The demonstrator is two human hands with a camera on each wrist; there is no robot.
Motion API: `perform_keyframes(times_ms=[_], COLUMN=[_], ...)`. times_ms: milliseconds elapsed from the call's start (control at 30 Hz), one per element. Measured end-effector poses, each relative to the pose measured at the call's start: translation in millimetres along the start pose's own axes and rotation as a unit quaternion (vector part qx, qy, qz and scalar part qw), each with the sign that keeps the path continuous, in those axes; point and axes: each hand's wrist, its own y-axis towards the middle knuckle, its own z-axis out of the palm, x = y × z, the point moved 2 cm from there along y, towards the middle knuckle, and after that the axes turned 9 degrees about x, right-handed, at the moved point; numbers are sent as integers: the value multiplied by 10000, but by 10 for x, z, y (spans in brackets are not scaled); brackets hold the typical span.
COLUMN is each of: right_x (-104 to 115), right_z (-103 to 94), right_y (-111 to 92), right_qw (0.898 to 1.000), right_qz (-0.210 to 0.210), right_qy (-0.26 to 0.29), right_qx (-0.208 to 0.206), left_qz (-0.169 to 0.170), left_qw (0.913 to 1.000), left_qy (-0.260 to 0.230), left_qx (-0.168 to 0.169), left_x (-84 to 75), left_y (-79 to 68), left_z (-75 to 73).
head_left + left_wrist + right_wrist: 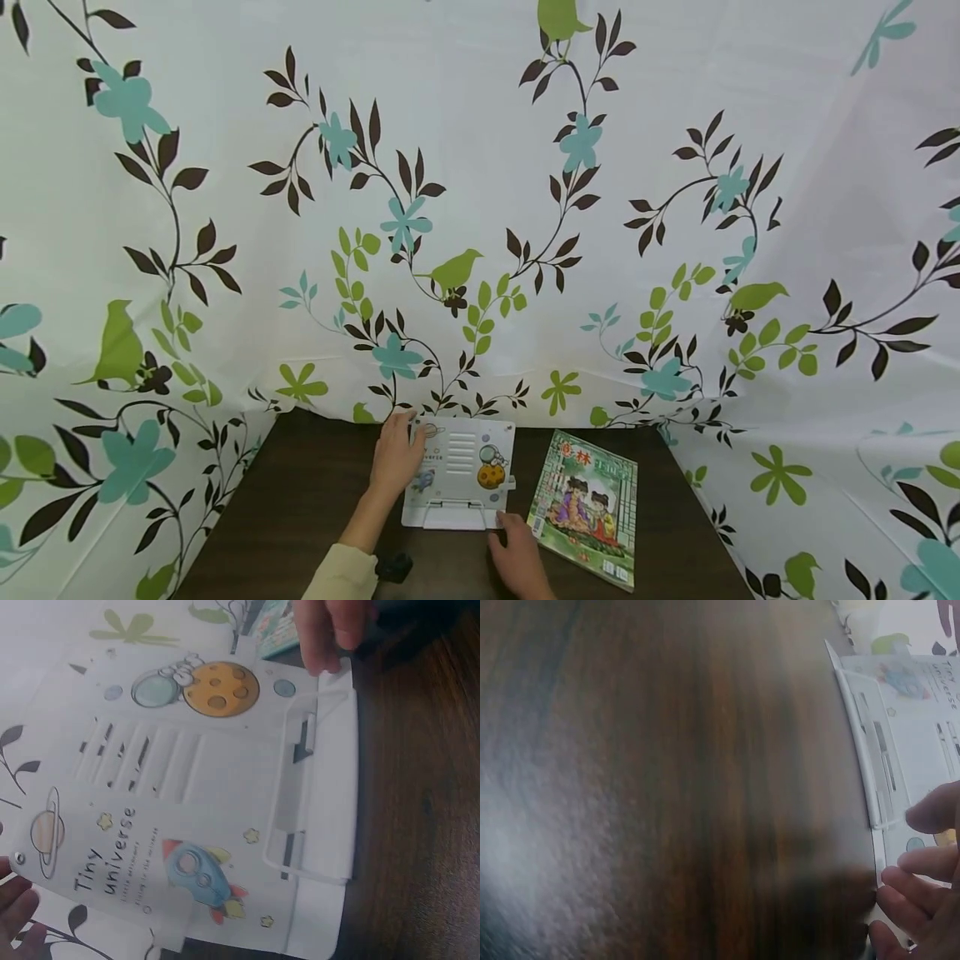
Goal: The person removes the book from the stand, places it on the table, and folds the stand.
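A white book stand [459,467] printed with planets, a rocket and the words "Tiny universe" leans tilted on the dark table. My left hand [400,454] holds its upper left corner; in the left wrist view, only some left fingers [19,911] show at the board's edge. At the lower right corner my right hand [519,554] grips the end of the front ledge [330,787]. In the right wrist view the right thumb [936,808] lies over the stand's face, with the other fingers curled by its edge. A wire page holder [279,787] lies along the ledge.
To the right of the stand lies a magazine [585,508] with two illustrated figures on its cover. A small black object [393,567] sits near the left sleeve. A patterned white cloth [465,250] with leaves and birds surrounds the dark wooden table [292,500].
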Motion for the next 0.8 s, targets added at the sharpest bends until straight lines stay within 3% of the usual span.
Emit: perform_keyframes(times_ms=[233,333,467,567,800], right_x=[73,112,157,177,175], right_z=[48,114,269,384,502], right_y=[-28,-68,-144,-178,-108], right_qw=[9990,9951,9811,9735,9743], right_qz=[134,569,1373,1688,1534], right_qy=[-340,-721,-1304,-1523,-1648], right_qx=[249,353,392,259,43], left_qz=[-86,-102,-189,-220,-291], left_qw=[9996,9991,9973,9964,9955], left_qy=[81,240,512,618,687], left_qx=[254,326,498,544,587], left_x=[65,94,154,168,159], left_y=[-15,-24,-48,-41,71], left_z=[5,21,53,49,-35])
